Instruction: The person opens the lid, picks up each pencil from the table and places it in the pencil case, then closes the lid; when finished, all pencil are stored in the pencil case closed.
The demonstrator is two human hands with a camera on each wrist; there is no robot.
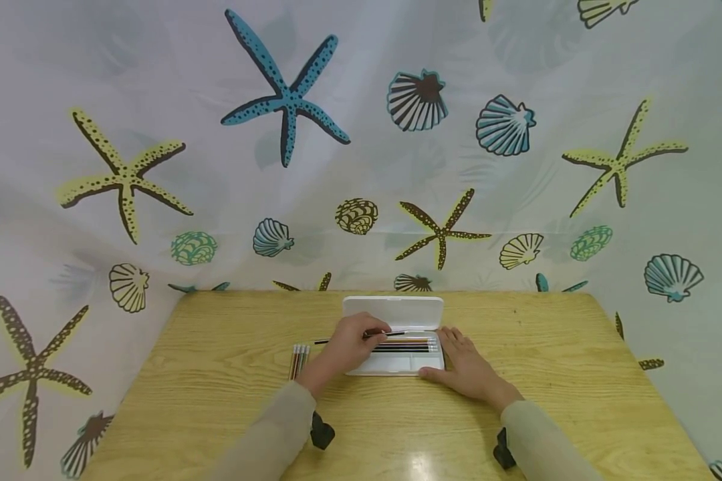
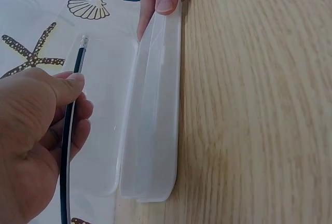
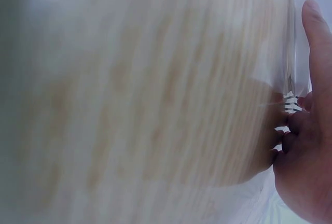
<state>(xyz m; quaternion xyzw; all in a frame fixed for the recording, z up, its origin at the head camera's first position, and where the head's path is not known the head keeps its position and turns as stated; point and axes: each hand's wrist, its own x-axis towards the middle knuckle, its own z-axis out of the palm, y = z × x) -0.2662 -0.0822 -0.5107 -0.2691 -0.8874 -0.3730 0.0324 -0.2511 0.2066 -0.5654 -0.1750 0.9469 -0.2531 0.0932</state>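
Observation:
A white pencil case [image 1: 376, 366] lies on the table with its lid [image 1: 409, 310] raised at the back. Several pencils [image 1: 404, 347] lie side by side in its rear compartment, white ends to the right. Over the case, my left hand [image 1: 350, 342] pinches a black pencil [image 2: 67, 125] between thumb and fingers, its eraser end pointing right in the head view. My right hand [image 1: 468, 369] holds the right end of the case, its thumb at the front edge and the other fingers by the back corner. The front compartments show only white plastic.
Left of the case, several more pencils [image 1: 299, 359] lie together on the wooden table [image 1: 216, 374], partly behind the left forearm. A white curtain [image 1: 361, 153] printed with starfish and shells hangs at the table's back and sides.

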